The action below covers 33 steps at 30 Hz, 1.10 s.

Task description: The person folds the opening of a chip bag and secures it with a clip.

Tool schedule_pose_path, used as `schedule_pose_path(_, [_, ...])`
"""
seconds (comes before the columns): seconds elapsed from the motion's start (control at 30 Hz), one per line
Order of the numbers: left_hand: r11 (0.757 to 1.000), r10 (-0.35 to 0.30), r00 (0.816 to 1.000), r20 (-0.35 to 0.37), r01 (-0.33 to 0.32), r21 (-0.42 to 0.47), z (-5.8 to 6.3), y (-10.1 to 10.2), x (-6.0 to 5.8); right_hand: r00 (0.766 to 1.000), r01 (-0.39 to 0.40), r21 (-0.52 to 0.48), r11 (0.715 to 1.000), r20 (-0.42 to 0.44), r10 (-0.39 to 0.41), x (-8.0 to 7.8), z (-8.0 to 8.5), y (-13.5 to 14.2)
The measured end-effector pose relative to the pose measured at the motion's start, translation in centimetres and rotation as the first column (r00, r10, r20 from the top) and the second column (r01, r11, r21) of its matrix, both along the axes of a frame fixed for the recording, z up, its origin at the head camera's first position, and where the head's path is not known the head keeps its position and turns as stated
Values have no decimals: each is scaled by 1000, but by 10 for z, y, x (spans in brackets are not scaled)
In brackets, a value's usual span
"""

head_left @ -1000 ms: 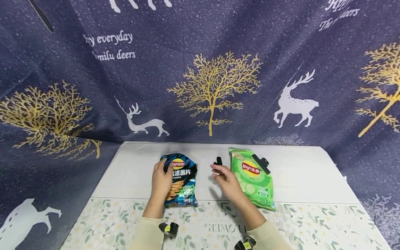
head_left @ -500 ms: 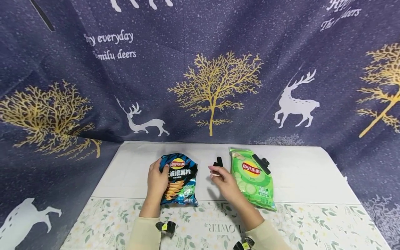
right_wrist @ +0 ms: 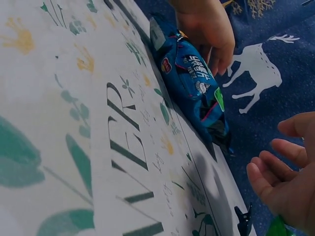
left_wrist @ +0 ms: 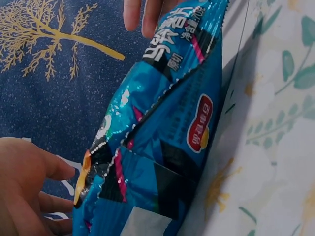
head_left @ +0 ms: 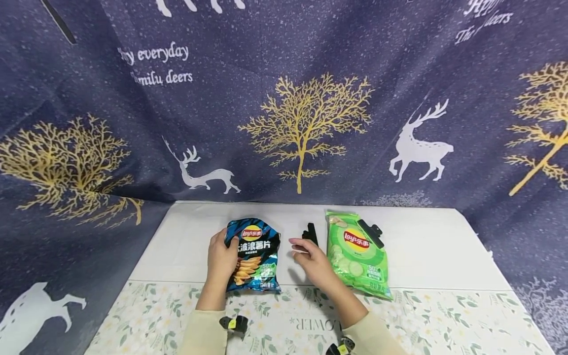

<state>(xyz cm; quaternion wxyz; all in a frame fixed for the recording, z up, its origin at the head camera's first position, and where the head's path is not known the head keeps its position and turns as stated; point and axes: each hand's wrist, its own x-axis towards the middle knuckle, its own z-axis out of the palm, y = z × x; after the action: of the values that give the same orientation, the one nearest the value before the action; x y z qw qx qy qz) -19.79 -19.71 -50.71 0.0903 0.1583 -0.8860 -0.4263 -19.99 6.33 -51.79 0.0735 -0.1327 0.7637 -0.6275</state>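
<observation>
A blue Lay's chip bag [head_left: 259, 256] lies on the table left of the middle. My left hand [head_left: 223, 259] is at its left edge, the thumb over the front in the head view. In the left wrist view, fingers [left_wrist: 54, 167] of that hand sit loosely beside the bag's edge; exact contact is hard to tell. My right hand [head_left: 312, 261] hovers between the two bags with relaxed fingers and holds nothing. Just behind it stands a black bag clip [head_left: 311, 232], partly hidden by the hand in the head view.
On the right lies a green Lay's chip bag [head_left: 355, 254] with another black clip [head_left: 372, 232] on its upper right corner. The table [head_left: 426, 256] is white at the back, with a floral cover [head_left: 155, 315] in front. A dark printed curtain [head_left: 213, 118] hangs behind.
My left hand has slid a little leftward along the blue bag, uncovering more of its front. The right hand has drifted slightly left, showing more of the black clip. The green bag has stayed put.
</observation>
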Motion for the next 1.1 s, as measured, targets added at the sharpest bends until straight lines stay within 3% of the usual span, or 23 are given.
schedule_pose_path(0.4, [1000,-11,998,56,9,26,-2,-1,0,999,-45,88,995,19,43,-2,0,-8])
schedule_pose_path(0.7, [1000,-10,995,96,8,20,-1,-3,2,991,-120,125,985,69,112,-1,-1,-15])
schedule_pose_path(1.1, [1000,-12,991,135,11,6,-1,-4,0,987,-156,185,970,61,147,3,-9,-16])
